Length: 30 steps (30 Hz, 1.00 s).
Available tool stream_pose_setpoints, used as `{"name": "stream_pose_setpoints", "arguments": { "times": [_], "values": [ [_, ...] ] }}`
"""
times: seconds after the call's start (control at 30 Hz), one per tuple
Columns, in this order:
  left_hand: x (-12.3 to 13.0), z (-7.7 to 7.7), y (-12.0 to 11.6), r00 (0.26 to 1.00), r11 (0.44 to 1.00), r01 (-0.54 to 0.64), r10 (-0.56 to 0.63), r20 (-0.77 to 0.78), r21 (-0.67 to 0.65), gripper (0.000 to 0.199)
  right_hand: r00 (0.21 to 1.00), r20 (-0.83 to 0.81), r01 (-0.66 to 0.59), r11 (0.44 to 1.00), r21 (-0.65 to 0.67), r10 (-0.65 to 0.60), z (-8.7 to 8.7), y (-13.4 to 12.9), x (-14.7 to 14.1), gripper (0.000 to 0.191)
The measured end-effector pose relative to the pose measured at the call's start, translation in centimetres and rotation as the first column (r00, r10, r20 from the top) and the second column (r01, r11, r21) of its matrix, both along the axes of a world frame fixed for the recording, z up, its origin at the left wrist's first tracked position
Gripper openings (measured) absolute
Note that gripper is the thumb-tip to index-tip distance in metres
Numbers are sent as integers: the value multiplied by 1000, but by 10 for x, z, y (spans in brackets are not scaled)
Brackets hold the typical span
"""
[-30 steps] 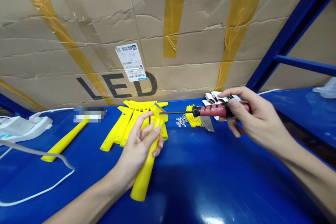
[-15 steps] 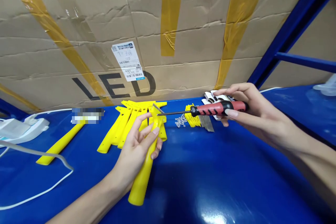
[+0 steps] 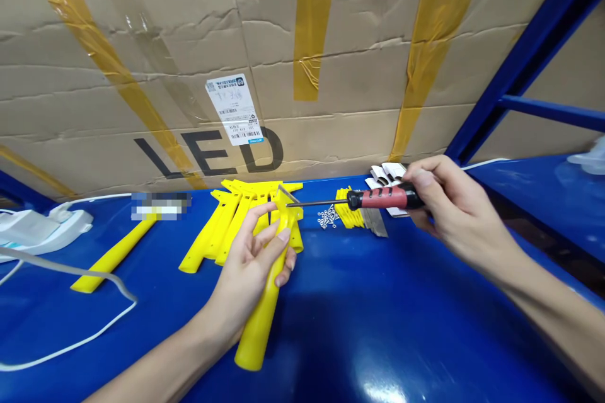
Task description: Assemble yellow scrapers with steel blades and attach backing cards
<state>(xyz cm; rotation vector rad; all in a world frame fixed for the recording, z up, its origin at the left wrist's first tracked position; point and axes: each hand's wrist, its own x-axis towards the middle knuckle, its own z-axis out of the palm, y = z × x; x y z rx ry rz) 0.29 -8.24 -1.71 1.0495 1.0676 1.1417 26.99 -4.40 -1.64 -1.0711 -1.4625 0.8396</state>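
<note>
My left hand (image 3: 258,249) is closed around a yellow plastic scraper handle (image 3: 258,334), held tilted with its wide head up. A thin metal blade (image 3: 288,194) shows at the top of that head. In my right hand (image 3: 447,208) is a red and black screwdriver (image 3: 385,197), gripped near the end of its handle. Its shaft points left, and the tip meets the scraper head; any screw there is too small to make out. Behind my left hand lie several more yellow scraper handles (image 3: 203,239) side by side on the blue table.
Small screws (image 3: 327,217), yellow plastic pieces (image 3: 350,209) and flat metal blades (image 3: 375,224) lie right of the handles. White packets (image 3: 390,173) sit behind them. Another yellow scraper (image 3: 118,252) and a white power strip (image 3: 66,231) with cables are at left. A cardboard box (image 3: 359,63) stands behind.
My right hand has shifted its grip on the screwdriver, its thumb now on top at the handle's end. The tip remains at the scraper head, and the view has shifted slightly.
</note>
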Motion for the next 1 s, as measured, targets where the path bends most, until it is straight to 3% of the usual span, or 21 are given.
{"name": "stream_pose_setpoints", "arguments": {
  "times": [0.07, 0.17, 0.2, 0.27, 0.33, 0.37, 0.5, 0.6, 0.67, 0.83, 0.93, 1.0],
  "values": [
    [-1, -1, 0, 1000, 1000, -3, 3, 1, 3, 49, 999, 9, -35, 999, -35, 35, -1, 0, 1, 26],
    [-1, -2, 1, 1000, 1000, 1, -1, -5, 6, 48, 974, -60, -220, 975, -11, 219, -1, 0, 3, 30],
    [-1, -2, 1, 1000, 1000, 6, -6, -7, 4, 48, 975, -54, -215, 976, 16, 216, -1, 0, 3, 29],
    [-1, -2, 1, 1000, 1000, 11, -11, -3, -5, 48, 995, 21, -94, 994, 50, 93, -1, 0, 3, 21],
    [0, -2, 0, 1000, 1000, 9, -9, 8, -16, 51, 995, 98, 14, 999, 49, -18, 0, 0, 3, 26],
    [0, -2, -1, 1000, 1000, 7, -7, 10, -20, 52, 995, 100, 12, 999, 32, -15, 0, -1, 4, 28],
    [0, -1, 0, 1000, 1000, 1, -1, 1, -31, 57, 976, -38, -214, 977, 21, 214, 3, -1, 6, 33],
    [1, -1, 0, 1000, 999, 4, -4, 13, -38, 58, 995, 24, -95, 994, 49, 94, 3, -1, 5, 21],
    [1, -1, 0, 1000, 999, 2, -1, 26, -41, 60, 995, 104, 3, 999, 40, -8, 2, -2, 5, 28],
    [1, 0, 1, 1000, 999, -26, 26, 3, -44, 66, 977, 28, -212, 977, 32, 211, 4, -5, 3, 35],
    [2, 0, 1, 1000, 999, 0, 0, 4, -36, 61, 996, 64, -72, 994, 78, 67, 5, -4, 3, 22],
    [2, 0, 1, 1000, 1000, 9, -9, 6, -26, 60, 993, 114, 14, 998, 59, -21, 4, -3, 4, 27]
  ]
}}
